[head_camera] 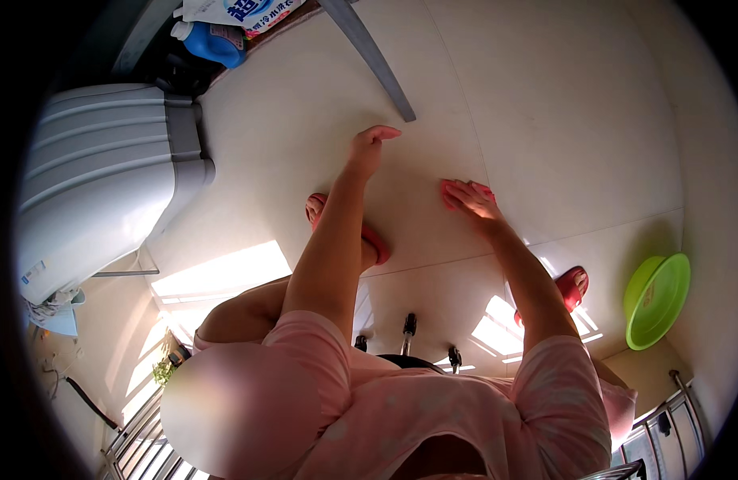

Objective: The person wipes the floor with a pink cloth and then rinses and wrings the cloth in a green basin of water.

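My right hand (476, 201) lies on a pink-red cloth (448, 193), pressed to the beige tile floor (429, 234) with the fingers spread over it. Parts of the cloth show at both sides of the fingers. To its left and farther out, my left hand (374, 143) is held above the floor with nothing visible in it. Its fingers point right, towards the lower end of a grey leg-like bar (381, 66). Below my left hand, a foot in a red slipper (378, 246) is partly hidden by the forearm. Another red slipper (572, 288) is beyond my right forearm.
A grey-white ribbed appliance (105, 156) stands at the left. Behind it are a blue detergent bottle (210, 43) and a printed detergent bag (255, 13). A green plastic basin (656, 303) tilts against the right wall. Seat casters (410, 324) are beneath me; metal railings (147, 453) stand behind.
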### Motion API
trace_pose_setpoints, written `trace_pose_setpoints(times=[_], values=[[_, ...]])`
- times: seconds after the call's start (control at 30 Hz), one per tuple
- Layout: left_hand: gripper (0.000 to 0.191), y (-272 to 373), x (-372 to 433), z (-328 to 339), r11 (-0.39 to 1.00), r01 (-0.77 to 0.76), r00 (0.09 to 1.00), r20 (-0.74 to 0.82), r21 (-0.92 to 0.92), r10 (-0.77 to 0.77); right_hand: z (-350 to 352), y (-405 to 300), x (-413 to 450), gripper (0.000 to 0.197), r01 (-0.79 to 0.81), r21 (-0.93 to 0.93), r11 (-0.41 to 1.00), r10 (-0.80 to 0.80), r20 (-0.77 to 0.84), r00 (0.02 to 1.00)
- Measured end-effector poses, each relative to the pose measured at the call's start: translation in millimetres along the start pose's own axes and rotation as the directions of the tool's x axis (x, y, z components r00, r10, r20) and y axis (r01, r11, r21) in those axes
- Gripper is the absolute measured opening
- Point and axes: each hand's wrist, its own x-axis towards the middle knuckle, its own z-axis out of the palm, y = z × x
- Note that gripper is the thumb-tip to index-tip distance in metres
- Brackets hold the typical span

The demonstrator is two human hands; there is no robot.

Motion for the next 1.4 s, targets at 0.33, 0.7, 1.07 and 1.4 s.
trace_pose_setpoints(times=[0.33,0.7,1.07,1.4], values=[[0.040,-24,-9,-84,0.964,0.255,0.966,0.029,0.079,-0.258,9,-73,20,0.040,0.100,0.233,0.967,-0.079,-0.097,0.992],[0.034,-52,-46,-143,0.952,0.300,0.954,-0.018,0.065,-0.299,66,-148,53,0.043,0.470,0.118,0.875,-0.480,0.074,0.874],[0.037,-88,-45,-161,0.962,0.267,0.964,-0.024,0.057,-0.266,50,-101,98,0.040,-0.026,0.359,0.933,0.068,-0.104,0.992],[0.033,-101,-45,-136,0.962,0.269,0.963,0.024,0.041,-0.270,79,-199,125,0.043,0.314,-0.052,0.948,-0.317,-0.052,0.947]])
